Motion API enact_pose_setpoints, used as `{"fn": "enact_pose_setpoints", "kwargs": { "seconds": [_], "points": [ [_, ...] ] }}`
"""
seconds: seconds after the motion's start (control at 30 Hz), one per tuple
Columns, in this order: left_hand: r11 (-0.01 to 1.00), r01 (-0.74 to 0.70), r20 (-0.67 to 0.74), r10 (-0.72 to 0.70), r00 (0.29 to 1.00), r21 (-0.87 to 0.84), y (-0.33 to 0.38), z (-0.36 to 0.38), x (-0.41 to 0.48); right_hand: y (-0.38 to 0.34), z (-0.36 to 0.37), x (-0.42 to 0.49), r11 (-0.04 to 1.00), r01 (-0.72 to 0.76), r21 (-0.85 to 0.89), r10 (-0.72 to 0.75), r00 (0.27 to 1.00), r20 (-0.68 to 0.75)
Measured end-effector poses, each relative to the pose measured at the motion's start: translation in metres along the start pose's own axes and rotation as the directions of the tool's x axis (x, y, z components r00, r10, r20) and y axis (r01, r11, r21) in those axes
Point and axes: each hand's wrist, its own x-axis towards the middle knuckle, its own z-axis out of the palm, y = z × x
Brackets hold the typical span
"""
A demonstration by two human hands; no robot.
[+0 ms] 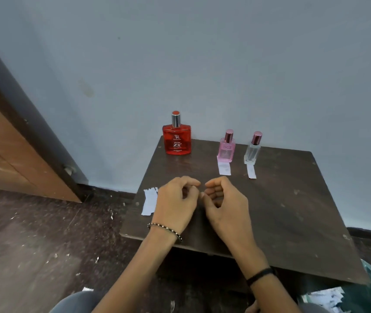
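Paper strips (pixel 224 168) are laid before the pink perfume bottle (pixel 226 150) and the clear bottle (pixel 252 152), not yet before the red bottle (pixel 176 141). The left hand (pixel 175 204) and the right hand (pixel 225 202) are curled, with nothing seen held.

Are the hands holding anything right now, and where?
Nothing visible: the left hand and right hand have curled fingers, close together over the table.
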Motion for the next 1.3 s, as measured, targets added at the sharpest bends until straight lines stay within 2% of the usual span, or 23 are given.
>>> {"fn": "enact_pose_setpoints", "kwargs": {
  "seconds": [0.13, 0.23, 0.37, 0.47, 0.57, 0.63, 0.8, 0.93, 1.17, 1.3],
  "points": [
    [0.997, 0.073, -0.037, -0.072, 0.997, 0.04, -0.021, -0.031, 0.011, -0.01, 0.018, 0.002, 0.999, 0.041, -0.011, -0.039, 0.993, 0.116],
    [0.99, 0.132, -0.089, -0.128, 0.988, 0.047, -0.037, -0.05, 0.017, -0.021, 0.028, 0.01, 0.995, 0.084, -0.057, -0.066, 0.963, 0.26],
    [0.976, 0.211, -0.093, -0.205, 0.974, 0.05, -0.054, -0.066, 0.023, -0.032, 0.033, 0.023, 0.978, 0.166, -0.13, -0.089, 0.884, 0.459],
    [0.96, 0.273, -0.055, -0.276, 0.96, -0.061, -0.066, -0.071, 0.029, -0.037, 0.038, 0.031, 0.965, 0.242, -0.099, -0.142, 0.803, 0.579],
    [0.947, 0.296, -0.018, -0.301, 0.954, -0.124, -0.073, -0.071, 0.032, -0.035, 0.048, 0.033, 0.966, 0.246, -0.084, -0.134, 0.747, 0.652],
    [0.939, 0.309, -0.013, -0.314, 0.949, -0.148, -0.077, -0.069, 0.033, -0.029, 0.053, 0.029, 0.955, 0.274, -0.11, -0.133, 0.732, 0.669],
    [0.915, 0.348, -0.03, -0.361, 0.932, -0.205, -0.081, -0.067, 0.039, -0.022, 0.058, 0.028, 0.921, 0.369, -0.127, -0.216, 0.753, 0.622],
    [0.914, 0.338, -0.025, -0.352, 0.936, -0.223, -0.081, -0.067, 0.041, -0.019, 0.053, 0.033, 0.926, 0.36, -0.111, -0.221, 0.757, 0.615],
    [0.864, 0.428, 0.131, -0.408, 0.904, -0.265, -0.076, -0.068, 0.038, -0.015, 0.05, 0.034, 0.928, 0.365, -0.072, -0.255, 0.766, 0.59],
    [0.862, 0.449, 0.159, -0.422, 0.893, -0.235, -0.074, -0.066, 0.037, -0.011, 0.049, 0.036, 0.926, 0.369, -0.084, -0.264, 0.789, 0.555]
  ]
}}
